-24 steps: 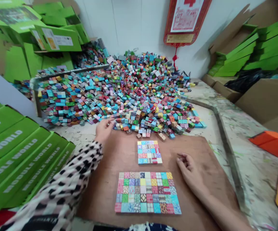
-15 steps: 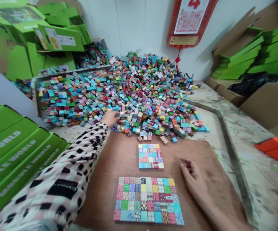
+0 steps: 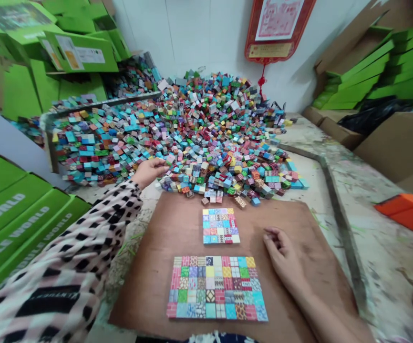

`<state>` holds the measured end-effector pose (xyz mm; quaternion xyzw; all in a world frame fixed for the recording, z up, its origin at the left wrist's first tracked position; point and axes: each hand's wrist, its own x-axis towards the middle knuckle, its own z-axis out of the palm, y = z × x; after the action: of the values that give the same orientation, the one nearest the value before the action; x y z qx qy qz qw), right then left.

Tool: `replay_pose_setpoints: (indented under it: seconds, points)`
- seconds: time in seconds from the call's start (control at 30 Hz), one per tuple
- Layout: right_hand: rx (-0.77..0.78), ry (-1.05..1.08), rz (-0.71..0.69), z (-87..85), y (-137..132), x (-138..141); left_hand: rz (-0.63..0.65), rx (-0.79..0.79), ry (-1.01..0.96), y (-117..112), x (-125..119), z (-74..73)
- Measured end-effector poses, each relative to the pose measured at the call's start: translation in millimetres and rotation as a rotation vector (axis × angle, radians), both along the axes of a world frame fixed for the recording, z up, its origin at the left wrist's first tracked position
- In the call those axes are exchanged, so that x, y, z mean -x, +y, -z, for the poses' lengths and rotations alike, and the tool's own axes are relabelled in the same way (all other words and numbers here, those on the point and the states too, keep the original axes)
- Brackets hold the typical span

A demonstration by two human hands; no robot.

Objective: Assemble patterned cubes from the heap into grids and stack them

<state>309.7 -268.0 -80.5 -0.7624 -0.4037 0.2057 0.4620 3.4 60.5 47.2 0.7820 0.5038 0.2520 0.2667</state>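
Observation:
A huge heap of small coloured cubes [image 3: 192, 128] covers the back of the table. My left hand [image 3: 149, 171] reaches to the heap's near left edge, fingers curled together at the cubes; what they hold is hidden. My right hand [image 3: 281, 255] rests on the brown board [image 3: 178, 228], fingers loosely curled, nothing visible in them. On the board lie two flat grids of cubes: a small square grid [image 3: 220, 226] and a larger grid [image 3: 216, 287] nearer me, just left of my right hand.
Green printed cartons [image 3: 16, 219] are stacked at the left, more green boxes [image 3: 77, 52] at the back left. Flattened green and brown cardboard [image 3: 378, 71] leans at the right. An orange piece [image 3: 410, 214] lies on the stained tabletop. A red wall calendar [image 3: 276, 28] hangs behind.
My left hand went forward into the heap's edge, then drew back slightly to the left with fingers curled. My right hand stayed on the board.

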Motion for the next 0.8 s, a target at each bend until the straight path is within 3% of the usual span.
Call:
replay_pose_setpoints:
  seconds: [0.07, 0.13, 0.3, 0.37, 0.43, 0.53, 0.63, 0.73, 0.8]
  points:
    - [-0.021, 0.003, 0.003, -5.7, 1.6, 1.3, 0.074, 0.078, -0.080, -25.3, -3.7, -7.4]
    - [-0.042, 0.020, 0.003, -18.8, 2.4, 5.6, 0.206, 0.270, -0.227, -56.6, -13.7, -13.5]
    - [-0.188, 0.009, -0.156, -78.1, 9.1, 33.2, 0.553, 0.483, -0.161, -131.2, -57.9, -18.4]
    - [-0.239, 0.017, -0.242, -97.3, 16.4, 44.7, 0.646, 0.492, -0.151, -150.1, -76.9, -15.9]
    - [-0.267, 0.041, -0.283, -105.9, 23.5, 50.5, 0.716, 0.411, -0.088, -161.8, -93.3, -12.5]
    - [-0.291, 0.156, -0.271, -99.0, 25.6, 44.7, 0.799, 0.220, 0.090, -170.8, -112.2, -8.8]
    - [-0.280, 0.287, -0.211, -78.4, 13.2, 24.5, 0.842, 0.021, 0.304, -177.5, -129.1, -6.9]
    - [-0.212, 0.174, -0.130, -58.0, -8.4, 1.7, 0.895, -0.177, 0.454, -187.4, -149.9, -2.9]
    - [-0.136, 0.031, -0.172, -49.3, -22.8, -8.6, 0.934, -0.242, 0.494, -195.9, -166.2, 2.3]
